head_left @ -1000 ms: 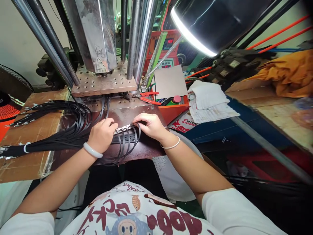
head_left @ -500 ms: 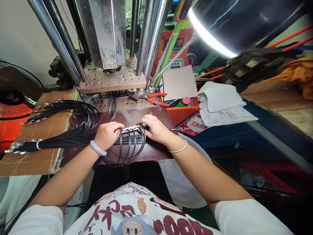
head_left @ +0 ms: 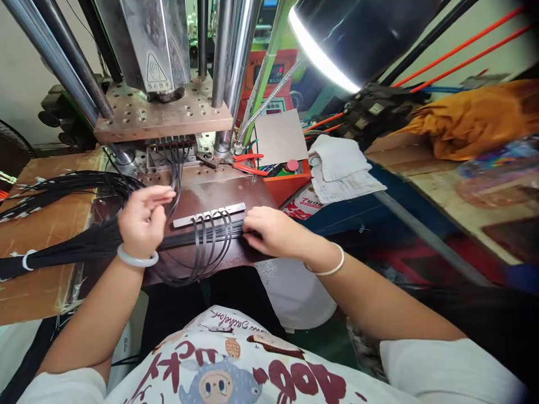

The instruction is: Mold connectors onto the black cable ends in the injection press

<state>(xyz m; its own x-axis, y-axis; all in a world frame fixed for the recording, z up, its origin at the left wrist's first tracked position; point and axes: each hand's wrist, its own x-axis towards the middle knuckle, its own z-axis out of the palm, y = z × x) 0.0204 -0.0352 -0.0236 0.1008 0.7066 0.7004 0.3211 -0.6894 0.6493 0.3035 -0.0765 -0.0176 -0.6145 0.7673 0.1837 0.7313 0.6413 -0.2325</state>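
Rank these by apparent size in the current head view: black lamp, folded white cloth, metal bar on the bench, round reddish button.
Largest to smallest:
1. Black lamp, cut off by the frame
2. Folded white cloth
3. Metal bar
4. Reddish button

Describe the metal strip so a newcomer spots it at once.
Find the tall press with the warning triangle, then the brown work surface before it. Between the left hand and right hand lies the slim, straight metal strip. Unlike the red-handled pliers nearer the press, it has black cables looping from it.
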